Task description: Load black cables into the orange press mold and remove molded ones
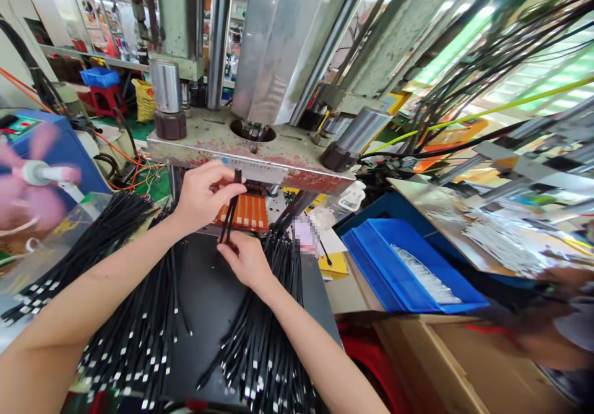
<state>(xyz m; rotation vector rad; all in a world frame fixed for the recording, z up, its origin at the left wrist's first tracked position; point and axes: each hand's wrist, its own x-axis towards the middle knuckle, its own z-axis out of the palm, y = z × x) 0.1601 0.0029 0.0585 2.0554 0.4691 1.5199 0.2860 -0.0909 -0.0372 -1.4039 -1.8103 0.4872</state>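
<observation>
Between my two hands a short black cable (231, 208) stands nearly upright, doubled into two strands in front of the machine. My left hand (204, 192) pinches its upper end between thumb and fingers. Lower down, my right hand (245, 256) has its fingertips closed on the bottom of the strands. Just behind the cable is an orange slotted fixture (250, 210) under the press plate. Bundles of black cables with silver connector ends lie on both sides, one at the left (134, 327) and one under my right forearm (260, 352).
The press (260, 160) rises ahead with steel columns. At the left a pink fan (37, 172) is spinning. A blue bin (385, 265) with white pieces stands at the right, above a cardboard box (445, 364). Another person (557, 321) is at the right edge.
</observation>
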